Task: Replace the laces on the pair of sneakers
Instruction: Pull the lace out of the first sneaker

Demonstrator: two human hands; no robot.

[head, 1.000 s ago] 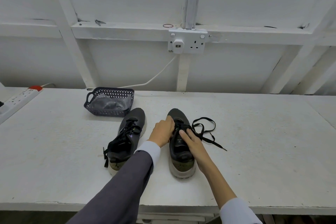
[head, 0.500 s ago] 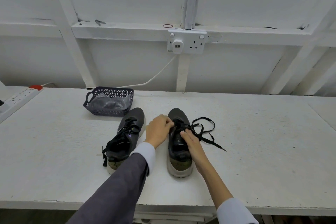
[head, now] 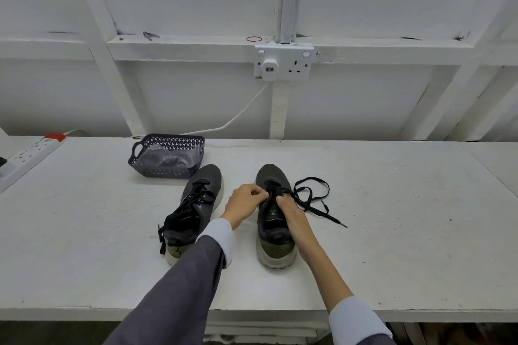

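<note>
Head view: sneaker (head: 276, 235) at centre frame, toe away. Left hand (head: 246, 203) and right hand (head: 291, 211) both curled, pinching black lace (head: 333, 220) at upper eyelets. Lace likely limp, light, snag-prone: grip close to eyelet. Loose loops trail right over bare table (head: 392, 246). Second sneaker (head: 196, 204) and basket (head: 165, 159) crowd left.

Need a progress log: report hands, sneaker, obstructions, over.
Left hand and right hand both pinch the black flat lace on the right-side dark grey sneaker. Lace tails loose on the white table. Nothing in the way.
</note>
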